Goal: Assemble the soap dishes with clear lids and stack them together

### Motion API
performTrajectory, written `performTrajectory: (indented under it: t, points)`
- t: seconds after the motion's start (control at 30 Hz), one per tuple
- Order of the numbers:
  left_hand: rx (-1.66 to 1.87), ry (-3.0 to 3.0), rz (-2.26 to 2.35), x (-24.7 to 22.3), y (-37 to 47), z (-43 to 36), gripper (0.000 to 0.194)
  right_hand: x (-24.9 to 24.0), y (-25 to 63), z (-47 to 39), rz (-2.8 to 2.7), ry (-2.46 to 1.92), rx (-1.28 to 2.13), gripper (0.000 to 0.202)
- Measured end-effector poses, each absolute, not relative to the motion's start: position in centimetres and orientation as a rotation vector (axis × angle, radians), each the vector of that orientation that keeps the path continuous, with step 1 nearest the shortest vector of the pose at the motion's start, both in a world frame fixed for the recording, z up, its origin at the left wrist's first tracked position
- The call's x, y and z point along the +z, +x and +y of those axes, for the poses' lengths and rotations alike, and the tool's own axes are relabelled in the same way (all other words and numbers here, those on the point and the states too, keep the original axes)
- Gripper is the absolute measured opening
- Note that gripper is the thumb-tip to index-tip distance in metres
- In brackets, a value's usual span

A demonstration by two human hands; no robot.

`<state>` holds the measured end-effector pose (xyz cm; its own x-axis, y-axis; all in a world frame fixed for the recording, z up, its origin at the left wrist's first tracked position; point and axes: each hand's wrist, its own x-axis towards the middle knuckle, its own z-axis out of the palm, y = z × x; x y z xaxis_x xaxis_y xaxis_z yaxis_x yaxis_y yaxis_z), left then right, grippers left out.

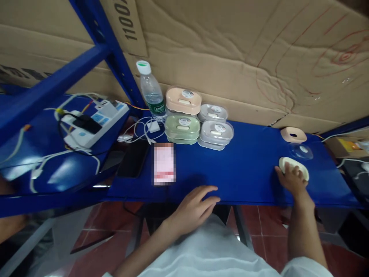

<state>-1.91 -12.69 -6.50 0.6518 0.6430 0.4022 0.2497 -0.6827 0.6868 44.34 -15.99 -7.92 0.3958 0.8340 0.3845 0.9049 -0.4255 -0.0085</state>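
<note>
My right hand (293, 181) is over a cream oval soap-box piece (302, 168) on the right of the blue table. Its fingers are bent onto the piece, with the thumb at the left edge; part of the piece is hidden under them. Just behind it lies a clear plastic lid (301, 151) with a round sticker. Farther back stands a peach oval part (293, 134) with a dark slot. My left hand (194, 209) hovers by the table's front edge, fingers stretched and apart, holding nothing.
Lidded soap boxes in peach (180, 105), green (180, 132) and grey (215, 136) stand at the back, beside a water bottle (152, 96). Nearer are a blurred pink card (164, 163), a dark phone (132, 159) and a white cable. A power strip (98, 125) lies left; cardboard (230, 50) rises behind.
</note>
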Motion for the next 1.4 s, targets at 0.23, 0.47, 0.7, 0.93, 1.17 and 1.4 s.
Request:
performTrajectory:
  t: [0.23, 0.47, 0.7, 0.93, 1.17, 1.4]
  points:
    - [0.734, 2.458, 0.776, -6.6, 1.6, -11.5, 0.041, -4.3, 34.4, -16.1, -1.919, -2.280, -0.133, 0.065]
    - [0.698, 2.588, 0.960, -6.4, 2.2, -9.7, 0.048, -3.4, 48.1, -8.1, -1.211, -2.715, -0.252, 0.074]
    - [0.551, 2.746, 0.832, -6.4, 3.9, -8.3, 0.057, -6.0, 51.4, -6.0, -1.318, -2.708, -0.300, 0.071]
    - [0.487, 2.751, 0.838, -5.6, 4.4, -8.3, 0.017, -4.9, 50.0, -1.3, -1.530, -2.685, -0.214, 0.063]
    - [0.557, 2.595, 1.019, -6.0, 0.7, -11.5, 0.018, -5.3, 36.1, -8.2, -2.119, -2.062, -0.165, 0.061]
    - [0.542, 2.566, 1.052, -5.2, -0.5, -10.6, 0.039, -4.6, 33.0, -11.4, -2.301, -1.759, 0.078, 0.068]
